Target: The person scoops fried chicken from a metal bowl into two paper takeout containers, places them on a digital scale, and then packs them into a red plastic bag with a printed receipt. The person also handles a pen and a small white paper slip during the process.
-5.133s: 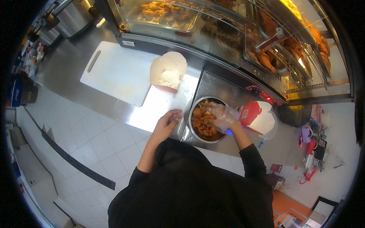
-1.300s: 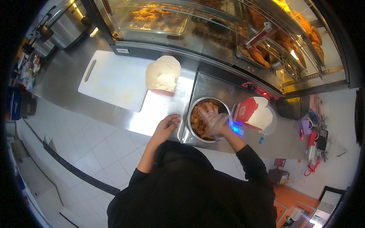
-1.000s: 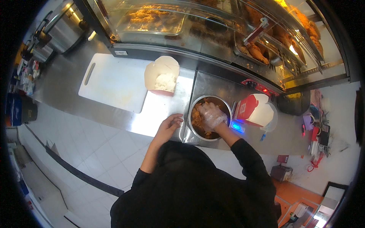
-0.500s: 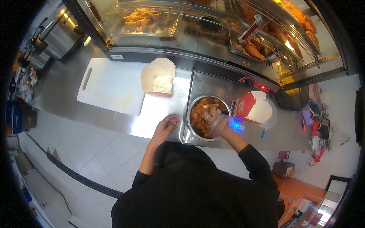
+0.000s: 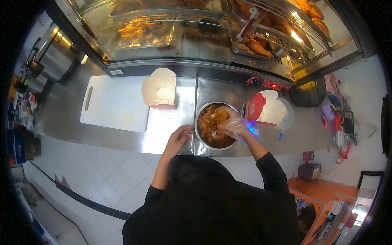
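Observation:
A round metal bowl (image 5: 197, 136) stands at the front edge of the steel counter, with browned fried chicken pieces (image 5: 210, 126) in it. My right hand (image 5: 234, 125), in a clear plastic glove, reaches in over the bowl's right rim. Its fingers are closed around some of the chicken (image 5: 221, 115). Bare and loosely curled, my left hand (image 5: 179, 136) is just left of the bowl with its fingers a little apart and nothing visible in them. Whether it touches the rim I cannot tell.
An open paper food box (image 5: 149, 92) with white rice inside stands beside a white cutting board (image 5: 116, 104). Right of the bowl is a red-and-white paper box (image 5: 257, 107). A glass warming cabinet (image 5: 192, 63) with fried food trays runs along the back. Metal pots (image 5: 59, 59) stand far left.
My right hand has closed on chicken and raised it somewhat within the bowl. The left hand stays beside the bowl. The whole view has shifted slightly.

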Demonstrator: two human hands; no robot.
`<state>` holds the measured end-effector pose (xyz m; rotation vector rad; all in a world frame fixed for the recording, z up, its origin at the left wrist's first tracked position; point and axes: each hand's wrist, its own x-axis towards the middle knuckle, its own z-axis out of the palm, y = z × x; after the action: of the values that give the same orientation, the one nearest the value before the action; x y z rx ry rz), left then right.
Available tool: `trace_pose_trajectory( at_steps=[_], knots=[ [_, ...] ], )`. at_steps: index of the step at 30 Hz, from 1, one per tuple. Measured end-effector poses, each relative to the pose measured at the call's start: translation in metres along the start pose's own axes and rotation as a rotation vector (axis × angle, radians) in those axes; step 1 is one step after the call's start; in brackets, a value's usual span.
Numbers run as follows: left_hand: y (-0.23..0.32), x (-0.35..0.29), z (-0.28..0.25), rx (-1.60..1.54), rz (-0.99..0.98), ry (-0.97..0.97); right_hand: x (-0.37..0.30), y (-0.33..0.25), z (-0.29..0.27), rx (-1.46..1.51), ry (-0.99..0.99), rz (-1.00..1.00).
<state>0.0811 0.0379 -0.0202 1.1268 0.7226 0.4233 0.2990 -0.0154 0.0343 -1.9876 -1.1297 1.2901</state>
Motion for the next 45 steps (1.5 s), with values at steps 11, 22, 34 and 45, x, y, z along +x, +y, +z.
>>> trace_pose_trajectory(
  at_steps=[11,22,34,45],
  knots=[
    [-0.019,0.012,-0.002,-0.069,-0.039,0.04,0.004,0.072,0.023,0.198,0.075,-0.224],
    [-0.049,0.041,0.049,-0.11,-0.004,0.051,-0.035,0.015,0.002,0.694,0.016,-0.464],
    [0.014,0.028,0.066,-0.227,-0.156,-0.049,-0.071,-0.023,-0.118,1.341,0.29,-0.242],
    [0.007,0.025,0.06,-0.202,-0.234,0.044,-0.034,0.05,-0.131,-0.082,0.583,-0.544]
  ],
)
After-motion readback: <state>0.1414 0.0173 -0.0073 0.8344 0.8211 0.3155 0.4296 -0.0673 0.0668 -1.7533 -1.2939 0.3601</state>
